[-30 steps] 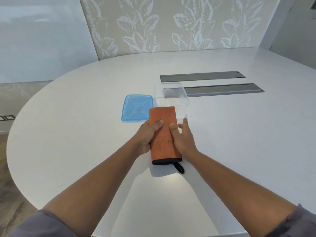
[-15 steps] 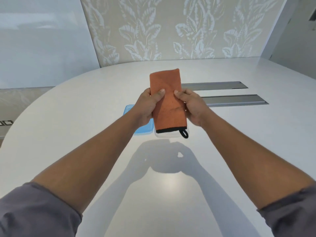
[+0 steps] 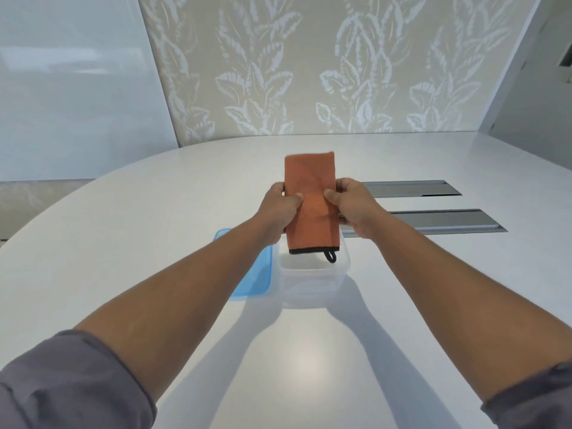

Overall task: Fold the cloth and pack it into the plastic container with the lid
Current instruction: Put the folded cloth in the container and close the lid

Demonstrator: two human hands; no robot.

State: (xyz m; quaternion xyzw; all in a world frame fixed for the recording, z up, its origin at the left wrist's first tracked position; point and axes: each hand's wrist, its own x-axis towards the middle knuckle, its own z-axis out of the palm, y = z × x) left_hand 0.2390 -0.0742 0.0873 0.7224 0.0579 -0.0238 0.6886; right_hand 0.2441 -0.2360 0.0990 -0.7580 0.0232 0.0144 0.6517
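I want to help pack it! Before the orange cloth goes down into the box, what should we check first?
1. Cloth folded: ok. The orange cloth is a neat narrow rectangle.
2. Grip: ok. The left hand and the right hand each pinch one side edge.
3. Box open: ok. The clear container has no lid on; the blue lid lies beside it on the table.
4. Cloth over the box: ok. Its lower edge hangs above the opening.
5. Box empty: ok as far as it shows; the cloth hides its far part.
6. Fit: cannot tell. The cloth looks longer than the box, so another fold may be needed.
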